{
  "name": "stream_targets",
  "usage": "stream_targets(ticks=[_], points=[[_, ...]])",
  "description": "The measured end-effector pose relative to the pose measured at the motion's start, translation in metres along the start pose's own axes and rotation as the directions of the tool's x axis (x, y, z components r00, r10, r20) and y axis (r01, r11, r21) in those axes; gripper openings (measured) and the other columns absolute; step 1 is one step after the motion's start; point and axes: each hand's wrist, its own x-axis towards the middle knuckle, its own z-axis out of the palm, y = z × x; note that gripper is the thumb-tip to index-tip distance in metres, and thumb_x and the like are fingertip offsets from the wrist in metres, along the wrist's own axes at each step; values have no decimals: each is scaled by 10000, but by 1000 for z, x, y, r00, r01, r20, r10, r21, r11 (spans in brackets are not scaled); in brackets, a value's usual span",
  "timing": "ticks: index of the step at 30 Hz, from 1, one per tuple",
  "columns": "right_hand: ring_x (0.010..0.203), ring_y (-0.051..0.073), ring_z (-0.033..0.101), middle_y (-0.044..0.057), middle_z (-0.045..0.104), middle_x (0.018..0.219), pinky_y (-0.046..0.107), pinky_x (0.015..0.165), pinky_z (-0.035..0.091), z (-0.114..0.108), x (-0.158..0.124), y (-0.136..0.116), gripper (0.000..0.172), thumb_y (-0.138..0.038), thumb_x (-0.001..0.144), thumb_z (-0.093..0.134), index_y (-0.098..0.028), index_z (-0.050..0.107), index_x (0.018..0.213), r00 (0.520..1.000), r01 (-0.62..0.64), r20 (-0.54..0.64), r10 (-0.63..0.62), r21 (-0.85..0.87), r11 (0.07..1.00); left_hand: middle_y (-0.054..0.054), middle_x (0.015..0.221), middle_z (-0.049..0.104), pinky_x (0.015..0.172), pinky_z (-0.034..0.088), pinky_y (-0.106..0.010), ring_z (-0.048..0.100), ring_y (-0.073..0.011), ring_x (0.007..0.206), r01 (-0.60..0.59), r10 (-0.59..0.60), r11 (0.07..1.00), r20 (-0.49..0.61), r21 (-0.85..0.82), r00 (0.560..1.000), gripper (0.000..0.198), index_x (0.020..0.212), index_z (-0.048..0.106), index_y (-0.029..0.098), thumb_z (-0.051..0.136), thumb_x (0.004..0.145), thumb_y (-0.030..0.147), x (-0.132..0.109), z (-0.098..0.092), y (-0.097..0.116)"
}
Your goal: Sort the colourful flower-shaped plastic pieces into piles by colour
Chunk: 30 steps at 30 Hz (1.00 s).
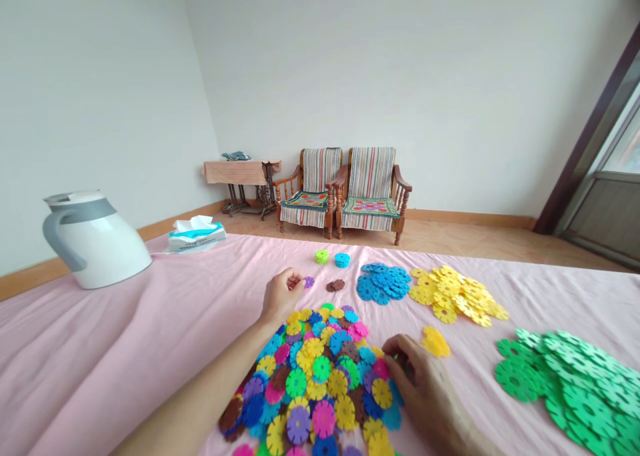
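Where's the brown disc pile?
Head view, just right of centre: brown disc pile lies on the pink cloth, between the left hand and the large blue pile.

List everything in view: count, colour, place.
Mixed discs: one heap, multicoloured, front centre
Disc piles: three, blue, yellow, green, right
Loose discs: few, golden, right
Disc stacks: two, lime, turquoise, centre
Brown discs: few, brown, centre
Purple disc: one, purple, centre
Jug: one, white, grey, left
Tissue box: one, blue, white, left
Cloth: one, pink, foreground
Armchairs: two, brown, back
Draped table: one, pink, back left
Door: one, grey, right
Left hand: one, by purple disc
Right hand: one, by mixed discs
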Motion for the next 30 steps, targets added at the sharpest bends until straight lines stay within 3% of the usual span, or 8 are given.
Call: stream_targets(ticks=[7,12,19,30], points=[[615,139,552,7,596,682,246,561,424,-1,-7,-2,254,-363,902,381,-221,545,769,999,25,-40,-23,52,998,-2,705,669,652,469,-231,599,-142,648,-66,66,997,11,-37,998,92,734,621,186,541,736,233,-14,6,15],[621,137,554,12,589,701,238,571,438,3,-7,0,240,-367,899,402,-230,537,756,994,46,-103,-40,55,997,-11,708,674,650,476,-242,612,-160,662,-37,38,995,15,-97,999,106,722,618,188,552,732,271,-12,0,17],[666,139,575,6,604,715,229,614,447,5,-4,7,174,-323,889,456,-239,552,770,988,121,-96,-119,17,992,-23,700,674,654,476,-256,622,-176,678,-14,17,993,18,-121,1000,140,724,625,177,562,721,302,-3,-3,11],[685,148,587,17,608,738,241,630,465,1,-5,-1,178,-291,894,423,-230,546,780,991,114,-71,-116,-40,993,-16,682,659,648,475,-246,612,-164,662,10,-4,988,39,-152,999,139,701,620,171,569,705,300,4,-5,1]])
